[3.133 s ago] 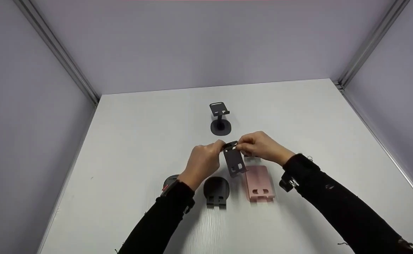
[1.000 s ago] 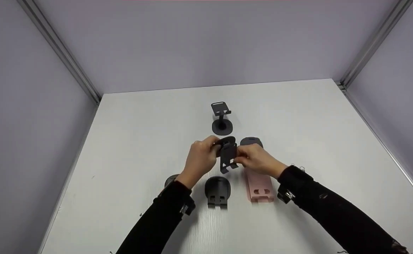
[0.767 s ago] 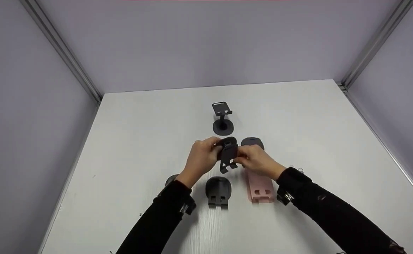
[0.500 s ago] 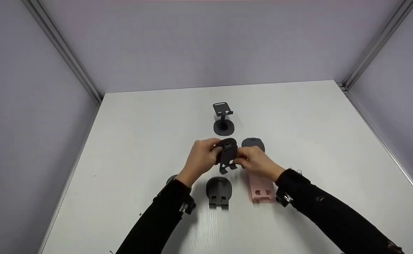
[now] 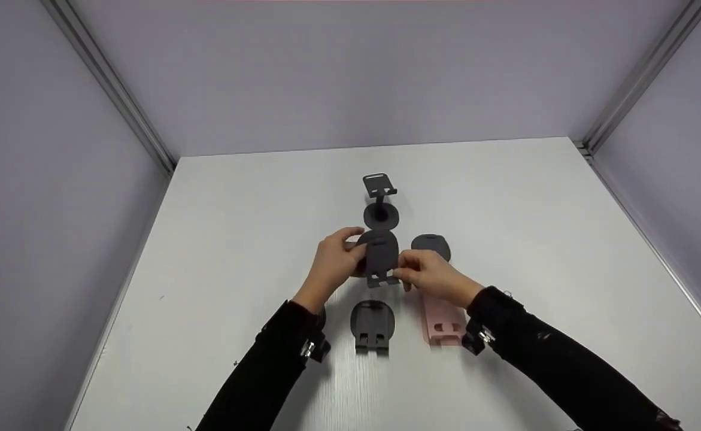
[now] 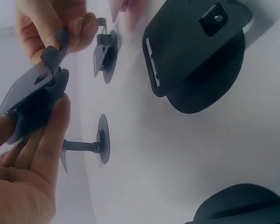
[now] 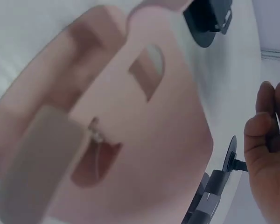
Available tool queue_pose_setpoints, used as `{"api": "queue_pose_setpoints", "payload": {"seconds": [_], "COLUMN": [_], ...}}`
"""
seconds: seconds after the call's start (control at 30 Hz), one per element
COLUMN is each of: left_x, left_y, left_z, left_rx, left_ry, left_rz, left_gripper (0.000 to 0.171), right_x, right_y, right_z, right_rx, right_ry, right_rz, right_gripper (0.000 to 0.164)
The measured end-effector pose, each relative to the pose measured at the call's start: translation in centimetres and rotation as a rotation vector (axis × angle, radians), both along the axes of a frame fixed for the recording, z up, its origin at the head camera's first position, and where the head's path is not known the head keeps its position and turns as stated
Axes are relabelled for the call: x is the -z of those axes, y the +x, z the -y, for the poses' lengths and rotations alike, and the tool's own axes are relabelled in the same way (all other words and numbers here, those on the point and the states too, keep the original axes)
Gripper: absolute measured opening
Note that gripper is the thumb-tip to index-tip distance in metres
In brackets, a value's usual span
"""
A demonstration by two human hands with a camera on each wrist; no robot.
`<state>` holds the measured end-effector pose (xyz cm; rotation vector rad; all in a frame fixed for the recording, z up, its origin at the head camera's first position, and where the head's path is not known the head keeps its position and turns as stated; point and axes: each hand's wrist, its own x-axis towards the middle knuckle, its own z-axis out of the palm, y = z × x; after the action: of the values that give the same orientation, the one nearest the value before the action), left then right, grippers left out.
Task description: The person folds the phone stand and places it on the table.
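Observation:
A dark grey phone stand (image 5: 381, 254) is in both my hands above the middle of the table, its slotted plate lying close against its round base. My left hand (image 5: 331, 263) holds it at the left, thumb on the front and fingers behind; the left wrist view shows this grip on the stand (image 6: 25, 100) from the side. At the plate's lower lip, my right hand (image 5: 437, 276) pinches the right corner. In the right wrist view the right hand (image 7: 270, 140) is at the right edge, and the held stand is mostly out of frame.
An unfolded dark stand (image 5: 381, 215) stands behind the hands. In front lie a folded dark stand (image 5: 372, 326) and a pink stand (image 5: 445, 317). Another dark stand (image 5: 431, 244) shows behind my right hand; one more is mostly hidden by the left sleeve. Walls border the white table (image 5: 230, 239).
The plate of the held stand hung away from its base earlier; now it lies nearly flat against it. The stand has turned to face me, and my left hand has shifted slightly left.

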<state>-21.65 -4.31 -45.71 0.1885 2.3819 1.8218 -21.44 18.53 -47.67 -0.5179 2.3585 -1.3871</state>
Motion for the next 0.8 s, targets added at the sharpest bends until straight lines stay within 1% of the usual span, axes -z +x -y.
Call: {"api": "queue_pose_setpoints", "payload": {"seconds": [0.07, 0.13, 0.17, 0.27, 0.33, 0.4, 0.47, 0.6, 0.7, 0.8], "left_x": [0.1, 0.1, 0.1, 0.2, 0.2, 0.3, 0.4, 0.6, 0.8, 1.3], "left_y": [-0.1, -0.1, 0.0, 0.2, 0.3, 0.5, 0.7, 0.9, 1.0, 1.0], "left_z": [0.3, 0.5, 0.6, 0.7, 0.7, 0.8, 1.1, 1.9, 2.7, 3.9], "left_rx": [-0.022, -0.032, -0.029, -0.013, -0.006, 0.004, 0.017, 0.045, 0.043, 0.018], "left_ry": [0.030, 0.018, -0.010, -0.165, -0.280, -0.362, -0.418, -0.527, -0.610, -0.699], "left_rz": [0.027, 0.029, 0.020, -0.042, -0.090, -0.128, -0.139, -0.131, -0.118, -0.149], "left_gripper": [0.043, 0.043, 0.041, 0.035, 0.033, 0.033, 0.034, 0.037, 0.039, 0.039], "right_x": [-0.1, -0.1, -0.1, -0.1, -0.1, 0.0, 0.2, 0.7, 1.0, 1.2], "right_y": [-0.1, -0.2, -0.2, -0.5, -0.6, -0.7, -0.7, -1.0, -1.2, -1.4], "right_z": [0.2, 0.5, 0.6, 1.1, 1.3, 1.5, 1.5, 1.6, 1.8, 1.9], "right_rx": [0.031, 0.060, 0.070, 0.089, 0.093, 0.100, 0.109, 0.114, 0.112, 0.108], "right_ry": [-0.048, -0.093, -0.108, -0.133, -0.130, -0.111, -0.084, -0.024, 0.018, 0.072], "right_rz": [0.072, 0.125, 0.145, 0.202, 0.237, 0.265, 0.289, 0.320, 0.320, 0.306], "right_gripper": [0.016, 0.017, 0.016, 0.016, 0.017, 0.018, 0.020, 0.019, 0.019, 0.022]}}
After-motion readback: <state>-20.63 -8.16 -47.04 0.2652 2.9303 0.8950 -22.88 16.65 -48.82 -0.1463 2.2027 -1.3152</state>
